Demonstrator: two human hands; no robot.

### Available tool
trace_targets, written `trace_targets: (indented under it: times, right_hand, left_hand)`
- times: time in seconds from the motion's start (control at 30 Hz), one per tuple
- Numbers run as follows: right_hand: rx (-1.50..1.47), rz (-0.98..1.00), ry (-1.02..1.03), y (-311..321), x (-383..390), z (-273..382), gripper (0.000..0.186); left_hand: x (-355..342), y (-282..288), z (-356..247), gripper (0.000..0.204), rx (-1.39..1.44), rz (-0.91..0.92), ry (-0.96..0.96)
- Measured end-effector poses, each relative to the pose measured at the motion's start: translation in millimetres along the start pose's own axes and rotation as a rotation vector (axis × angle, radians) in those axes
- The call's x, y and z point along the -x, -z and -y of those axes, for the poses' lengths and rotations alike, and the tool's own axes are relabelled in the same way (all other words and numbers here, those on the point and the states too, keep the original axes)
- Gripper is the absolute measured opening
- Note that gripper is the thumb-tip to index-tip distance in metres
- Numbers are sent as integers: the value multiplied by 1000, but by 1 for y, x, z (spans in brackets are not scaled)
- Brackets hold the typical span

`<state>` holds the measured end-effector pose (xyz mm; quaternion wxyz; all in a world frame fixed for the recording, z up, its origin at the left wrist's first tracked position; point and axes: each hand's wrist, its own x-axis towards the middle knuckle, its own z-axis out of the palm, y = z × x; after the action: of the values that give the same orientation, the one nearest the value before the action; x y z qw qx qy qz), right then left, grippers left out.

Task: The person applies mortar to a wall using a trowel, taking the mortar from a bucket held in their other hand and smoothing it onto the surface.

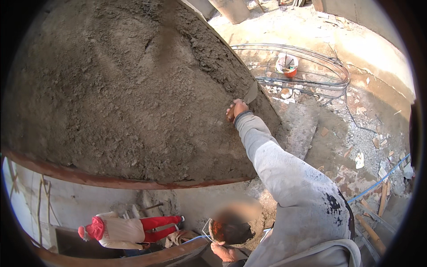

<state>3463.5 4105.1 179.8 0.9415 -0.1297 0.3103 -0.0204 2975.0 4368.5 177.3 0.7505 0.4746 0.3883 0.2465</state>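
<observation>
My right arm, in a grey, stained sleeve, reaches up to a broad surface of rough, wet mortar (129, 98). My right hand (238, 109) is closed around the handle of a pointing trowel (251, 92), its metal blade lying against the mortar near the surface's right edge. At the lower middle, my left hand (224, 252) grips the rim of a round bucket (212, 228) with grey mortar in and around it. A smeared patch hides part of the bucket's far side.
Below left, a person (122, 231) in red trousers and a red head covering stands beside wooden poles (42, 204). A reddish edge (133, 182) borders the mortar. Right: coiled dark pipes (311, 51), a white-and-red bucket (287, 66), rubble (362, 133), a blue hose (382, 178) and loose planks (371, 233).
</observation>
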Motion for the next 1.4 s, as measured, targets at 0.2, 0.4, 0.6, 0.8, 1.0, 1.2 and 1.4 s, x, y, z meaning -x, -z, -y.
trace_targets:
  times: [0.2, 0.4, 0.6, 0.8, 1.0, 1.2, 1.4]
  right_hand:
    - [-172, 315, 89, -107, 114, -2, 18]
    - [-492, 692, -21, -168, 193, 26, 17]
    - [-715, 1244, -118, -147, 253, 71, 11]
    - [-146, 764, 932, -79, 295, 105, 14]
    - [1405, 33, 1519, -17, 184, 142, 24]
    - [2208, 996, 451, 175, 262, 109, 31]
    - [2342, 1048, 437, 168, 277, 35, 22]
  left_hand:
    - [14, 2, -7, 14, -333, 90, -198]
    - [28, -12, -13, 14, -823, 299, -792]
    - [22, -28, -9, 21, -275, 76, -278]
    - [13, -28, -10, 29, 10, -19, -138]
    - [10, -50, -6, 31, 105, 96, -152]
    - [15, -85, -18, 26, 57, 113, -263]
    - [29, -168, -18, 22, -48, 422, -225]
